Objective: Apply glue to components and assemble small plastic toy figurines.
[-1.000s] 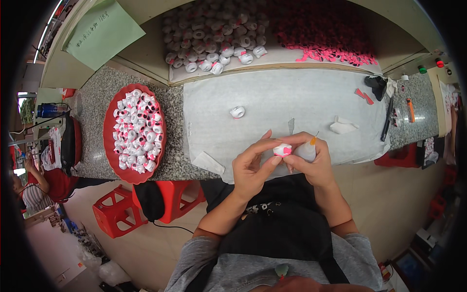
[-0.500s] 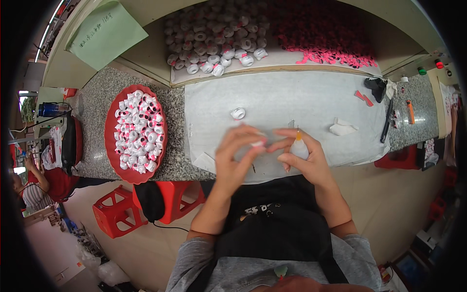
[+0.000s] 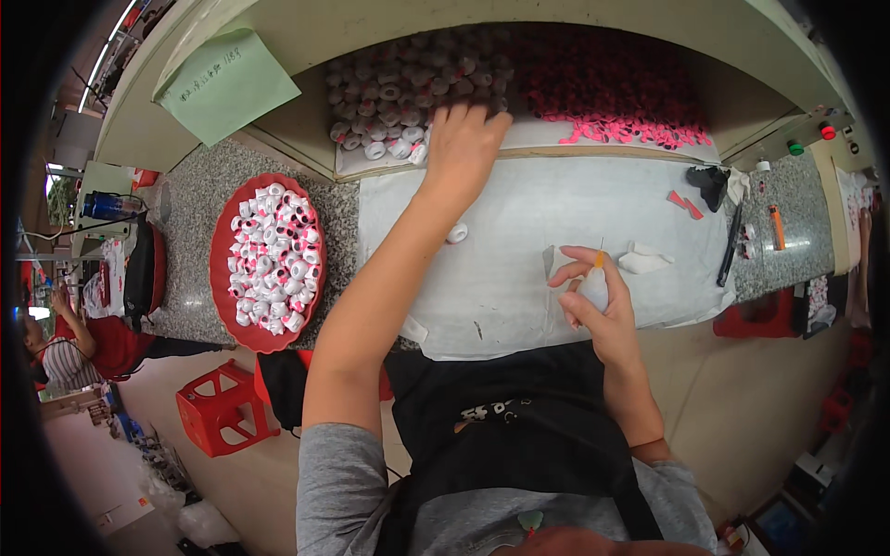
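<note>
My left hand (image 3: 461, 153) reaches up to the shelf, over the front of a heap of small white rounded pieces (image 3: 375, 111), some with pink parts. Its fingertips bend down out of sight there, so what they hold, if anything, is hidden. Above the paper, my right hand (image 3: 603, 306) grips a small whitish squeeze bottle (image 3: 594, 289) with an orange collar and a thin needle tip pointing up; its index finger is stretched to the left. A single white piece (image 3: 456, 233) lies on the white paper sheet (image 3: 519, 208), beneath my left forearm.
To the left stands a red scalloped tray (image 3: 221, 269) full of white-and-pink pieces. Small pink parts (image 3: 630, 130) cover the shelf's right side. A crumpled tissue (image 3: 646, 259), a black pen (image 3: 730, 246) and an orange tool (image 3: 778, 227) lie on the right. A red stool (image 3: 222, 408) stands below.
My left hand has gone from above the paper up to the shelf heap; earlier it pinched a small white-and-pink piece. My right hand has shifted slightly right, still holding the bottle.
</note>
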A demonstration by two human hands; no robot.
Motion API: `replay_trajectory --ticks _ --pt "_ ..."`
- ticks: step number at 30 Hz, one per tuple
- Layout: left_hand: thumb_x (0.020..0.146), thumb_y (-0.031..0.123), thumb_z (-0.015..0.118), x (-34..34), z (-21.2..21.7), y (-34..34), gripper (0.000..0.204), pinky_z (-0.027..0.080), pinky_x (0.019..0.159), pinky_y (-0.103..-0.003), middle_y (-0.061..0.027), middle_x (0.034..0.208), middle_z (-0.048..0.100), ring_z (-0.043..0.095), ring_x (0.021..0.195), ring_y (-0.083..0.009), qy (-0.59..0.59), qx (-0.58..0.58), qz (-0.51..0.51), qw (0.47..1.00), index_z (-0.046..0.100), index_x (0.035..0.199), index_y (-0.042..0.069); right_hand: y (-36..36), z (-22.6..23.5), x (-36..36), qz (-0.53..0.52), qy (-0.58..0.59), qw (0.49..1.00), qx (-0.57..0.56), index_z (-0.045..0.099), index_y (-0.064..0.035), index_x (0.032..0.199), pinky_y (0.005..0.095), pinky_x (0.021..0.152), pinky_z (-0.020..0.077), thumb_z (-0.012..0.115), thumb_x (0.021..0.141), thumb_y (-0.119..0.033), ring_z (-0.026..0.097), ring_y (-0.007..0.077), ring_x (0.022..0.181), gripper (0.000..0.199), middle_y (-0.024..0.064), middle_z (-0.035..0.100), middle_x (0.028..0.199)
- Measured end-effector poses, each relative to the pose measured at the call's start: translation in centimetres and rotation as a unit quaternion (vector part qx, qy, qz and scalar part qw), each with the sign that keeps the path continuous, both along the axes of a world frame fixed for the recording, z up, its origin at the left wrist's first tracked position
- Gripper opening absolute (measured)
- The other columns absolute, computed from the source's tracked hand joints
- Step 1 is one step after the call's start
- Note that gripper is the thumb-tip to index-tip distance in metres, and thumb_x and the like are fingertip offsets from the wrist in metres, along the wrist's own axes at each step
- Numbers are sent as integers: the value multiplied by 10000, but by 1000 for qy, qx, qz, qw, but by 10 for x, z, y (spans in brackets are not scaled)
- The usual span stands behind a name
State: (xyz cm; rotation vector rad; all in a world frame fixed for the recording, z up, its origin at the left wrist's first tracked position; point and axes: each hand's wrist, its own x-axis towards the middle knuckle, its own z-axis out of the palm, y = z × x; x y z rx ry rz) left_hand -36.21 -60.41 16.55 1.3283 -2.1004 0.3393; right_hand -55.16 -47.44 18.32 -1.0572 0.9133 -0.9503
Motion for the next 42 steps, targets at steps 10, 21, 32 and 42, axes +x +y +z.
replay_trajectory --ticks 10,21,32,42 --pt "688 -9 525 0 22 35 231 397 637 -234 -71 779 490 489 733 -156 284 155 -43 945 551 905 66 0 -8 -24 -41 -73 996 -13 283 -33 1058 187 352 319 452 688 -53 385 96 475 408 124 412 906" --pt "806 131 451 -24 10 130 212 392 829 -329 -145 959 508 518 714 -103 778 451 -144 414 479 976 9 -2 4 -13 -20 -71 997 8 341 -3 1020 299 514 460 476 725 -138 492 211 753 351 124 390 961" --pt "810 96 443 -30 1 151 192 429 755 -310 -140 957 517 540 779 -181 806 378 -167 424 471 973 -1 9 15 -11 -147 -113 973 -139 433 -10 872 222 520 427 598 627 -40 475 141 701 297 108 441 848" --pt "719 8 531 -37 1 162 289 429 745 -307 -156 973 496 522 841 -211 739 334 -171 560 478 1002 -17 15 24 -1 -191 21 918 -348 396 -68 796 221 501 342 642 664 -243 364 108 564 330 47 391 741"
